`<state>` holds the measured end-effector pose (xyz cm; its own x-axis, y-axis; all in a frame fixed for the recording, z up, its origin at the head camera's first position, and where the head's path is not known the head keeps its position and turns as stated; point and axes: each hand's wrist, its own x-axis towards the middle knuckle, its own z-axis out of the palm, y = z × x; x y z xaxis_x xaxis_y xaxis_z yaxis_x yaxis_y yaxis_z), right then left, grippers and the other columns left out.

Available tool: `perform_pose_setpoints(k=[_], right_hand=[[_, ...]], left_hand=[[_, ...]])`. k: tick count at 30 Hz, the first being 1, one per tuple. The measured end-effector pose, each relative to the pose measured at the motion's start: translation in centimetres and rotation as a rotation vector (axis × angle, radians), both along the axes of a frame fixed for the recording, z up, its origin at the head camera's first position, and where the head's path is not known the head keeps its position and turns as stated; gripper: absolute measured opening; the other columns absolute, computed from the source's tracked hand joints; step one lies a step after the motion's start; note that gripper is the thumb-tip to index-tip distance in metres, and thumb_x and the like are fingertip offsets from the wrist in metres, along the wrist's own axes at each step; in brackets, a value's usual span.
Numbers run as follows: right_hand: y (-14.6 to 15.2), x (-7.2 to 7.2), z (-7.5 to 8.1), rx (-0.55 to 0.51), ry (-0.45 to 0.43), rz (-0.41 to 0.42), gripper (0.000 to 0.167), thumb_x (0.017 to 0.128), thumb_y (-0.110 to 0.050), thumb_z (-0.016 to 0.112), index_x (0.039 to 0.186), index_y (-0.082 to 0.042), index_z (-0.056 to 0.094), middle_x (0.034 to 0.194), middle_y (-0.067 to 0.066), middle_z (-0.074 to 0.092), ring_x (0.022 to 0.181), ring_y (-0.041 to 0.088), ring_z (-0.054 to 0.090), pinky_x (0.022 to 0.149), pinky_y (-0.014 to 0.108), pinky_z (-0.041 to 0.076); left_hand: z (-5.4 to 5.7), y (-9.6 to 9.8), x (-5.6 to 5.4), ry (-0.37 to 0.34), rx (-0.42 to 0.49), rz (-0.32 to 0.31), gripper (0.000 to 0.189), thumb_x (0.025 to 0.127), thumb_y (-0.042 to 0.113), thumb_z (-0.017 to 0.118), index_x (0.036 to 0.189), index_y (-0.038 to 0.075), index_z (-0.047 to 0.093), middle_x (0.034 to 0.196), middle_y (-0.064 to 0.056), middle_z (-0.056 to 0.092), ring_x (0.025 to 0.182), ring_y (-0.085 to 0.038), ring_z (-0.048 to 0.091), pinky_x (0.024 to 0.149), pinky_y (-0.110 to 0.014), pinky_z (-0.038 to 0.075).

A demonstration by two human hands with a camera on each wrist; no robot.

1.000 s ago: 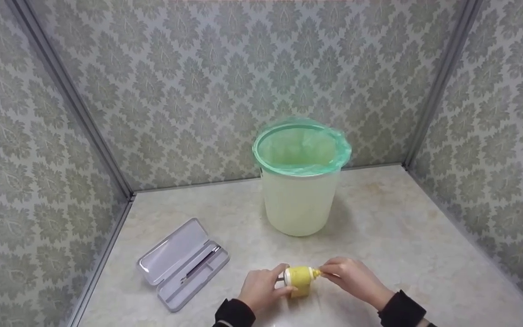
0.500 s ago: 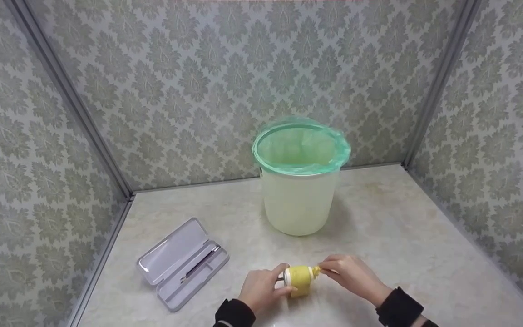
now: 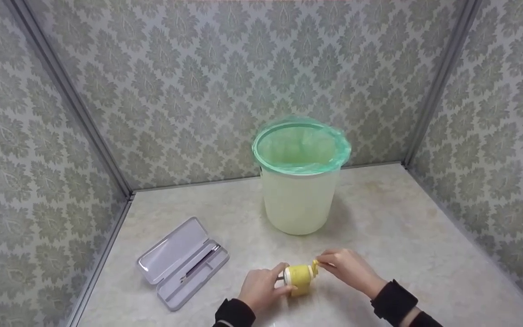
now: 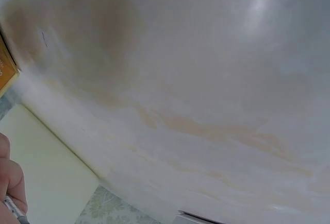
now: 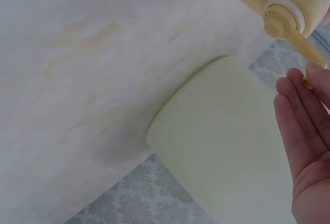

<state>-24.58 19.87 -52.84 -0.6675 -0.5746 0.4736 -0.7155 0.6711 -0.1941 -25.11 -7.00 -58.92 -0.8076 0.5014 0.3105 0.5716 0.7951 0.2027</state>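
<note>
A yellow hand-crank pencil sharpener (image 3: 299, 278) with a white band lies near the table's front edge. My left hand (image 3: 260, 288) grips its left end, thumb and fingers on either side. A short grey gap with dark bars shows between that hand and the sharpener's body. Beside the left fingers (image 4: 11, 180), the left wrist view catches a small silvery piece, mostly cut off. My right hand (image 3: 350, 270) pinches the end of the yellow crank handle (image 5: 305, 48) between thumb and fingertips; its other fingers are extended. Whether a pencil sits in the sharpener is hidden.
An open grey pencil case (image 3: 170, 252) lies at the left, with a dark pencil (image 3: 200, 263) in its tray. Behind the hands stands a pale bin (image 3: 298, 204) with a green liner (image 3: 304, 169). Patterned panels (image 3: 261, 81) enclose the table's back and sides.
My right hand has shifted slightly up and left, turning the crank handle, which now points more upward. My left hand and the sharpener's body have stayed in place.
</note>
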Motion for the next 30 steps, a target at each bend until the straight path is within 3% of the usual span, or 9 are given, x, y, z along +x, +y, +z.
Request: perform_pose_setpoints(k=[9, 16, 30], right_hand=[[0.0, -0.6, 0.0, 0.008, -0.027, -0.030, 0.013, 0.089, -0.007, 0.076, 0.101, -0.009, 0.081, 0.092, 0.005, 0.079, 0.083, 0.021, 0.076, 0.074, 0.033, 0.061], [-0.2, -1.0, -0.2, 0.031, 0.028, -0.039, 0.011, 0.086, -0.007, 0.078, 0.097, -0.009, 0.080, 0.089, 0.004, 0.079, 0.080, 0.019, 0.075, 0.072, 0.032, 0.061], [-0.9, -1.8, -0.9, 0.045, 0.004, -0.107, 0.011, 0.090, -0.010, 0.075, 0.099, -0.009, 0.081, 0.090, 0.004, 0.079, 0.080, 0.020, 0.075, 0.072, 0.032, 0.060]], left_hand=[[0.0, 0.2, 0.1, 0.013, -0.012, 0.000, 0.056, 0.086, 0.066, 0.066, 0.125, 0.026, 0.064, 0.065, 0.003, 0.067, 0.052, -0.008, 0.052, 0.053, -0.023, 0.038], [-0.2, 0.1, 0.0, 0.058, -0.027, 0.002, 0.053, 0.086, 0.066, 0.066, 0.124, 0.028, 0.062, 0.062, 0.005, 0.064, 0.050, -0.006, 0.049, 0.051, -0.022, 0.036], [-0.3, 0.1, 0.0, 0.043, -0.006, -0.011, 0.054, 0.085, 0.066, 0.067, 0.123, 0.028, 0.062, 0.063, 0.004, 0.065, 0.051, -0.008, 0.051, 0.053, -0.023, 0.038]])
